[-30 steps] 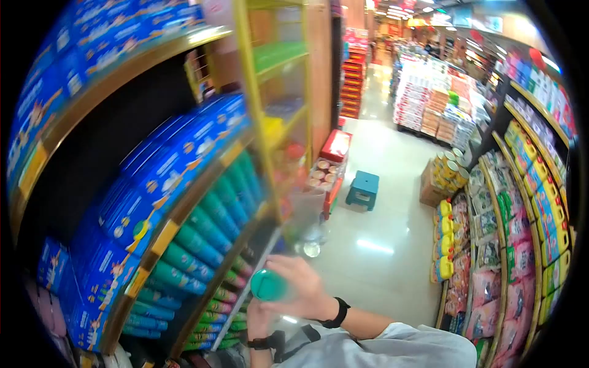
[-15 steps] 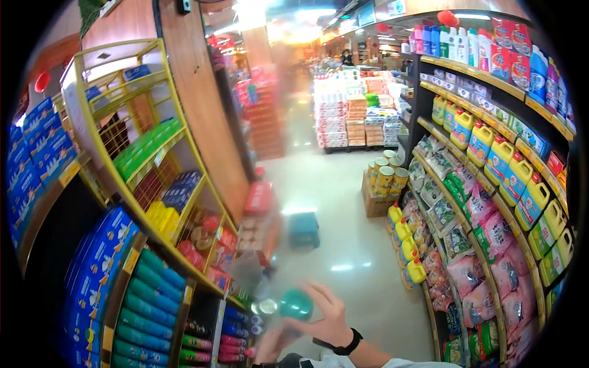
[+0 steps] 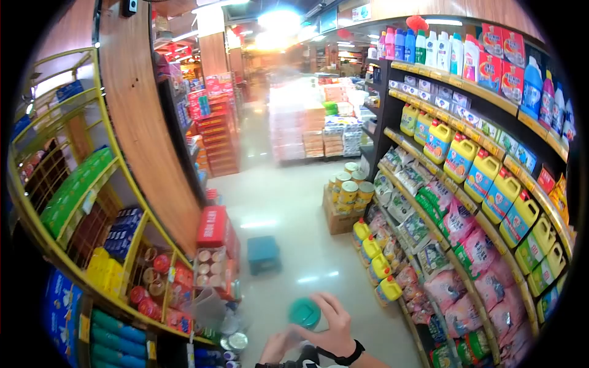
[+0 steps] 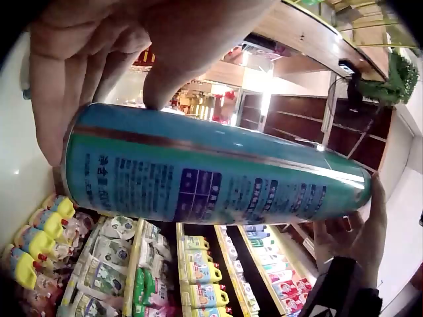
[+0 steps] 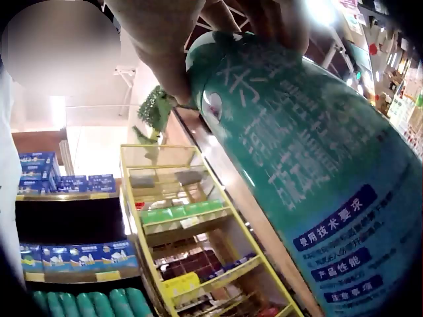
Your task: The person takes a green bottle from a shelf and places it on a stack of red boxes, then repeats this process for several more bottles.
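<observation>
A teal-green spray can (image 3: 305,313) with a green cap is held up between my two hands. My right hand (image 3: 331,325), with a black band at the wrist, grips its cap end. My left hand (image 3: 279,343) holds the other end; it is blurred in the head view. In the left wrist view, the can (image 4: 218,172) lies nearly level across the picture, showing columns of small printed text and a blue table. The right wrist view has the can (image 5: 284,132) slanted, with large white characters and dark blue label strips, right fingers wrapped over its top.
Shelves of yellow jugs (image 3: 461,158) and bagged goods (image 3: 445,288) line the right side. On the left stands a yellow rack (image 3: 132,230). A blue stool (image 3: 264,253) and a carton of gold-coloured cans (image 3: 346,211) stand on the aisle floor, with stacked goods (image 3: 313,116) beyond.
The head view has turned right, away from the shelf of teal cans toward the aisle and right-hand shelves. Both hands still hold the spray can.
</observation>
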Available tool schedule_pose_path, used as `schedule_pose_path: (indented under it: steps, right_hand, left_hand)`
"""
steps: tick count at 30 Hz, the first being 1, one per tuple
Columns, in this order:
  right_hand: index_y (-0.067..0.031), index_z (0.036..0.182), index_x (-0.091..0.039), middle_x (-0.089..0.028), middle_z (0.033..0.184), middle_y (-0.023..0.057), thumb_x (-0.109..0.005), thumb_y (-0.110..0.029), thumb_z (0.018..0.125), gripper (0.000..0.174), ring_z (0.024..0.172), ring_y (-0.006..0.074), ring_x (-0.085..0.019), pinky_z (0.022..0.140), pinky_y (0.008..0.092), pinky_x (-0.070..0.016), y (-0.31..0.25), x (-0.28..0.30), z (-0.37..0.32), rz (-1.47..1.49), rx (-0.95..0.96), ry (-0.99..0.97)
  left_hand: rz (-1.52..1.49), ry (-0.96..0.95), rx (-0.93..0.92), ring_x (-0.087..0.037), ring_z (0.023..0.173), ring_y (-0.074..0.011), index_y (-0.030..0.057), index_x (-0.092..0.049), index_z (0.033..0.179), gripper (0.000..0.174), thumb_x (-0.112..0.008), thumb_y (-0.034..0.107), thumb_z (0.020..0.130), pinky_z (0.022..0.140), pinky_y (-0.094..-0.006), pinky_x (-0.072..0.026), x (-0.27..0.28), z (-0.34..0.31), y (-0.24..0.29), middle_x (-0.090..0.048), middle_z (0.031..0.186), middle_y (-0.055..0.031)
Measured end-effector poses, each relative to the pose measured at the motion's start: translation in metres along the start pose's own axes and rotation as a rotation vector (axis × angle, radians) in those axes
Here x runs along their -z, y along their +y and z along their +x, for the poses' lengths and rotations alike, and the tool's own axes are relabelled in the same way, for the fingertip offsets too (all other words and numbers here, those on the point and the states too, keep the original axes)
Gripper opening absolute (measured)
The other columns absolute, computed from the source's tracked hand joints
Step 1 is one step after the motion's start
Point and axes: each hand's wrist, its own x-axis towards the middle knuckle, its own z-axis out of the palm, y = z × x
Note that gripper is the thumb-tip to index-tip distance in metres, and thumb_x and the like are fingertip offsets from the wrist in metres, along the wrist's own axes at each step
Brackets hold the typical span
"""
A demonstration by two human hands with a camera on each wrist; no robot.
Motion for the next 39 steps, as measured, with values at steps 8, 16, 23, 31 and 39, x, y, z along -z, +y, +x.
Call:
schedule_pose_path:
  steps: [8,16,23,31,39]
  right_hand:
    - [0.0012,0.117,-0.062,-0.063,0.110,0.0184,-0.090,-0.022,0.062,0.067,0.095,0.0321,-0.066,0.081,0.0376,-0.0547,0.083,-0.032,0.107,-0.210,0.067,0.041]
    - [0.0012,0.115,-0.063,-0.064,0.108,0.0171,-0.091,-0.024,0.060,0.067,0.092,0.0307,-0.067,0.080,0.0368,-0.0549,0.136,-0.056,0.167,-0.262,0.037,0.028]
    - [-0.0010,0.112,-0.065,-0.065,0.107,0.0158,-0.090,-0.024,0.060,0.062,0.093,0.0298,-0.067,0.080,0.0366,-0.0554,0.198,-0.095,0.234,-0.086,0.056,-0.047]
    - [-0.0003,0.115,-0.065,-0.066,0.109,0.0172,-0.090,-0.024,0.062,0.063,0.091,0.0315,-0.069,0.081,0.0360,-0.0568,0.293,-0.121,0.347,0.145,0.139,-0.197]
    - [0.0005,0.119,-0.062,-0.065,0.112,0.0184,-0.088,-0.026,0.067,0.063,0.095,0.0331,-0.069,0.081,0.0378,-0.0575,0.378,-0.117,0.442,0.248,0.154,-0.220]
  left_hand:
    - [-0.025,-0.120,0.050,-0.058,0.116,-0.0262,-0.0029,-0.055,0.130,0.041,-0.054,0.025,0.100,0.098,-0.0400,-0.0480,-0.010,0.163,0.053,-0.060,0.126,-0.0155]
    - [0.030,-0.136,0.047,-0.055,0.124,-0.0273,-0.0018,-0.049,0.138,0.053,-0.056,0.033,0.099,0.105,-0.0422,-0.0441,-0.009,0.232,0.085,-0.058,0.133,-0.0147]
    - [0.097,-0.074,0.005,-0.059,0.115,-0.0245,-0.0014,-0.054,0.131,0.046,-0.054,0.033,0.100,0.098,-0.0391,-0.0469,-0.023,0.274,0.156,-0.061,0.125,-0.0136]
    - [0.195,0.047,-0.085,-0.064,0.103,-0.0217,-0.0016,-0.060,0.120,0.039,-0.052,0.030,0.100,0.090,-0.0356,-0.0504,-0.047,0.355,0.248,-0.066,0.114,-0.0130]
    - [0.313,0.202,-0.192,-0.069,0.091,-0.0189,-0.0019,-0.066,0.110,0.035,-0.049,0.028,0.101,0.081,-0.0322,-0.0539,-0.079,0.450,0.318,-0.071,0.104,-0.0124]
